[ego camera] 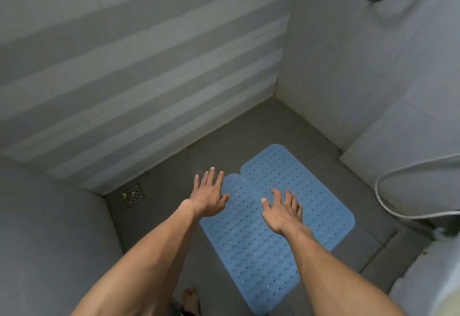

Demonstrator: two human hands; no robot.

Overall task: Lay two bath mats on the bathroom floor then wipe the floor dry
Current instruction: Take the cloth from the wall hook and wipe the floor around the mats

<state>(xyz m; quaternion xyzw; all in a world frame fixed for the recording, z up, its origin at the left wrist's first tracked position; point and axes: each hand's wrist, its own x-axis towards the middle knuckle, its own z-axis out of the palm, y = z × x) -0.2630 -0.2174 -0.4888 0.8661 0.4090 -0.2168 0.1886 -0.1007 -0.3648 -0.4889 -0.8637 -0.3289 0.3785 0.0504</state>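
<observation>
Two blue bath mats: left mat [246,246], right mat [308,191], flat on grey floor [174,216], side by side, long axes running away toward far corner. Left hand [209,196], right hand [282,212]: grips wide, empty, above near-centre seam; no wiping cloth visible.

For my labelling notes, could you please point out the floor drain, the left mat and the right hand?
Drain [134,195]: head view, centre of its grate.
Left mat [249,248]: head view, its dotted middle.
Right hand [282,212]: head view, back of the hand.

The right forearm [331,261] hides part of the near mat [249,248]; a foot [190,299] is cropped.
</observation>
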